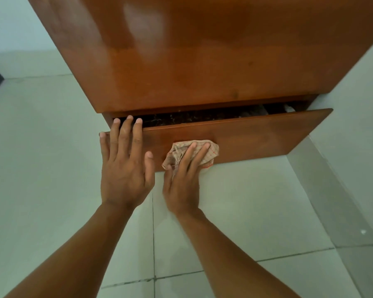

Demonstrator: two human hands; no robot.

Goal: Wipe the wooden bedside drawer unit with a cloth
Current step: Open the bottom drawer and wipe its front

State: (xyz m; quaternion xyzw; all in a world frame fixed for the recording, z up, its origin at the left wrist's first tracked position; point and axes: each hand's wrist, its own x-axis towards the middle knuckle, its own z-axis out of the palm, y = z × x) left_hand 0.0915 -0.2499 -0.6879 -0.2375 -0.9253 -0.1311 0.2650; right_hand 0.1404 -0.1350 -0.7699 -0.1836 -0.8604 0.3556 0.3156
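A home bedroom corner: a polished wooden bedside drawer unit (202, 57) stands on pale floor tiles (235, 211), a plain wall (357, 100) beside it

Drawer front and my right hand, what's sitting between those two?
The checked cloth, crumpled: the right hand presses it with straight fingers against the drawer front. The head view shows this.

Soft, even daylight w/ greenish cast. Broad glare patches on drawer unit top (181, 50). Faint shadows on floor tiles (41, 168). Wide-angle distortion at edges; slight overall softness.
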